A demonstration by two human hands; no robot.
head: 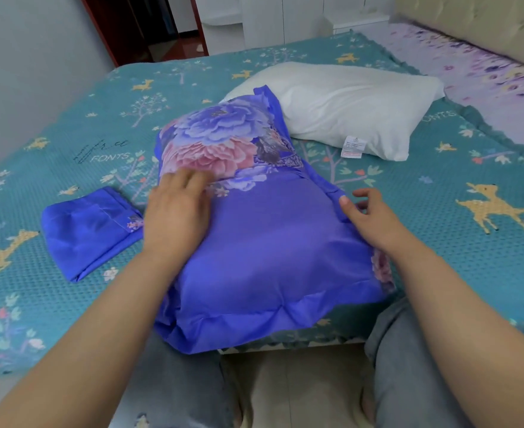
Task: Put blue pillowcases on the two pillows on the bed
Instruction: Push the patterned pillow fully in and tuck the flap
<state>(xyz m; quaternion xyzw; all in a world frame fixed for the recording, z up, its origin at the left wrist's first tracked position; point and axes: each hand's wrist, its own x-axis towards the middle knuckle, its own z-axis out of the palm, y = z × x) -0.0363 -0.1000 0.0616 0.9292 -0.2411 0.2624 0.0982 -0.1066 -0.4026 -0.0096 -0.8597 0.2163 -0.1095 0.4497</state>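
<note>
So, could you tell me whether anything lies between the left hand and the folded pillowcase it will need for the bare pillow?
Nothing visible does. The left hand rests on the covered pillow, and the folded pillowcase lies just beside it with only bedspread between. The bare pillow lies beyond.

The covered pillow point(267, 242) wore smooth, faintly glossy blue cloth; the bare pillow point(347, 103) was matt white fabric; the bedspread point(439, 242) looked rough, waffle-textured woven cloth.
</note>
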